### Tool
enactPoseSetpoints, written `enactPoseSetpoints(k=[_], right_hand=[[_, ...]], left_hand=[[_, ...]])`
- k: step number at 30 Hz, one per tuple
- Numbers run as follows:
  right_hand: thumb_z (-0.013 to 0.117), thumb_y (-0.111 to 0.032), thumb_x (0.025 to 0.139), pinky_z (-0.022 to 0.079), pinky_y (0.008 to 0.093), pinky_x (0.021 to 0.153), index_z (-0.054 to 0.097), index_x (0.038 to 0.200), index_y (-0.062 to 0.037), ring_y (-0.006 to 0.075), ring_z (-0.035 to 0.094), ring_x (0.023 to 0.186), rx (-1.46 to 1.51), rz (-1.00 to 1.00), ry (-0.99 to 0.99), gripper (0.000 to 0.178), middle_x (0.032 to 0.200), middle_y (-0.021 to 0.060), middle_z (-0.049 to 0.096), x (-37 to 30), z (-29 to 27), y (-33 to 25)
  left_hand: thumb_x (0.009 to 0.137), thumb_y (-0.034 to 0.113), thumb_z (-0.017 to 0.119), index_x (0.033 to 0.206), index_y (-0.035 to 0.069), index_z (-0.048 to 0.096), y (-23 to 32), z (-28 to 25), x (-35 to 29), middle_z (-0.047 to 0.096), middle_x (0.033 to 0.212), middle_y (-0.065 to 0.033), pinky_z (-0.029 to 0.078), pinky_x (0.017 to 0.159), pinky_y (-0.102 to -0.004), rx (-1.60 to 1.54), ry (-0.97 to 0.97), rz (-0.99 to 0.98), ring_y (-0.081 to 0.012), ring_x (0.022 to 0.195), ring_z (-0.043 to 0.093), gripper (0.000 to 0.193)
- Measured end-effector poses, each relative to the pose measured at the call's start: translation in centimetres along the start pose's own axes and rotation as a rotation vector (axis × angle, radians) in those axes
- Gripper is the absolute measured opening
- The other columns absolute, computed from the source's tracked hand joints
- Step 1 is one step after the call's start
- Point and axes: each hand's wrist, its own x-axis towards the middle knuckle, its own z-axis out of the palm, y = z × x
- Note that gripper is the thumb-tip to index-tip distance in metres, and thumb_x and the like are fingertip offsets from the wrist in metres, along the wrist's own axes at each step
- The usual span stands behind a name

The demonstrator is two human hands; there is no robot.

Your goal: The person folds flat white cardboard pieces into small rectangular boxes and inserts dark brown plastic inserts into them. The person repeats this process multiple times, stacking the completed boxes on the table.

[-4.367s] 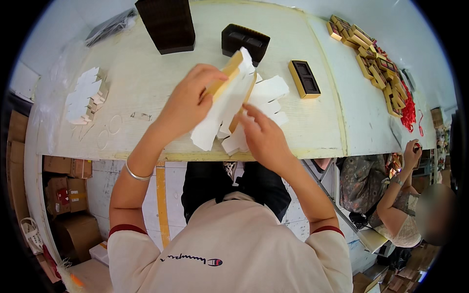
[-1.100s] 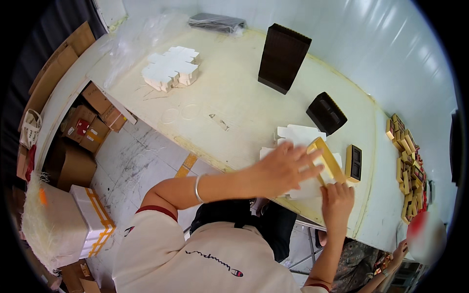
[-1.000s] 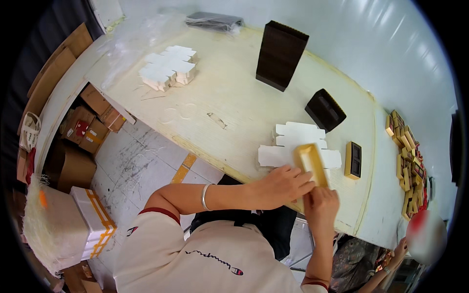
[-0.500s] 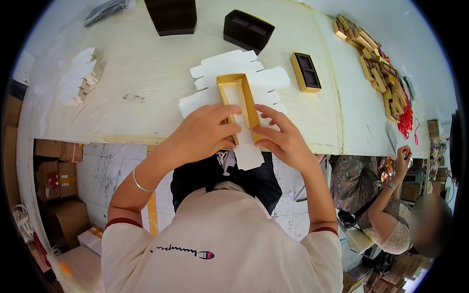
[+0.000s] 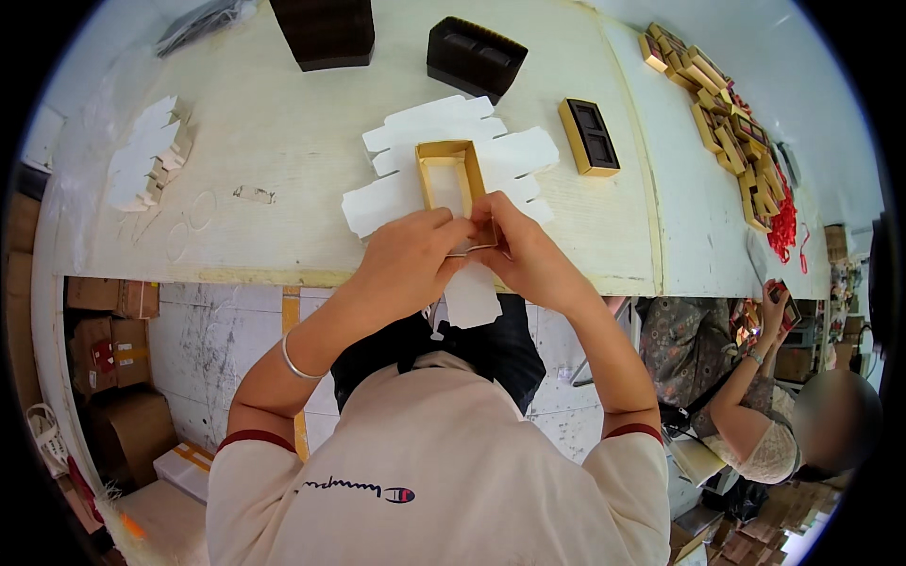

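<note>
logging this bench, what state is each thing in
rectangular gold and white cardboard box: partly folded, near flap extended
left hand: fingers on that box's near end
right hand: fingers there too
white cardboard blanks: flat, under that box
left-side white cardboard blanks: stacked
small gold box with black insert: compartments look empty
rectangular gold boxes: heaped
red strands: heaped

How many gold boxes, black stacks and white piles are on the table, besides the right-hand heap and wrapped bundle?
Gold boxes: 2 (open box, lined box)
Black stacks: 2 (tall stack, short stack)
White piles: 2 (near pile, left pile)
Total: 6
</note>
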Motion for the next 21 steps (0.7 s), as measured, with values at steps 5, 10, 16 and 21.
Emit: enactPoseSetpoints(k=[5,10,16,21], right_hand=[[0.053,0.016,0.076,0.047,0.0348,0.083,0.041,0.131,-0.0060,0.0325,0.055,0.103,-0.008,-0.131,-0.012,0.061,0.123,0.0180,0.048,-0.5,-0.4,-0.8],[0.060,0.011,0.069,0.047,0.0385,0.087,0.047,0.130,-0.0048,0.0326,0.053,0.112,-0.382,-0.261,0.024,0.064,0.137,0.0171,0.041,-3.3,-0.5,-0.5],[0.071,0.000,0.066,0.047,0.0391,0.079,0.058,0.115,-0.0024,0.0296,0.058,0.097,-0.522,-0.560,0.289,0.051,0.111,0.0126,0.059,-2.8,1.7,2.5],[0.070,0.001,0.077,0.042,0.0287,0.061,0.056,0.110,-0.0068,0.0158,0.052,0.070,0.205,-0.245,0.389,0.036,0.075,0.0040,0.060,-0.1,2.4,2.5]], left_hand=[[0.076,0.010,0.070,0.085,0.006,0.068,-0.7,0.4,-0.1,0.057,0.074,-0.0069,0.045,0.057,-0.0335,-0.051,-0.004,-0.026,-0.0253,0.062,0.057,0.010],[0.075,0.010,0.071,0.083,0.003,0.068,-0.5,-0.7,0.0,0.057,0.072,-0.0078,0.044,0.055,-0.0329,-0.100,-0.097,-0.136,-0.0237,0.062,0.058,0.011],[0.079,0.008,0.068,0.094,0.002,0.065,-1.1,-0.8,0.3,0.060,0.078,-0.0088,0.046,0.060,-0.0286,-0.161,-0.140,-0.081,-0.0200,0.065,0.058,0.017],[0.090,0.012,0.059,0.117,0.005,0.046,-1.6,-2.3,0.4,0.060,0.096,-0.0086,0.045,0.064,-0.0269,-0.647,-0.273,-0.195,-0.0134,0.072,0.053,0.032]])
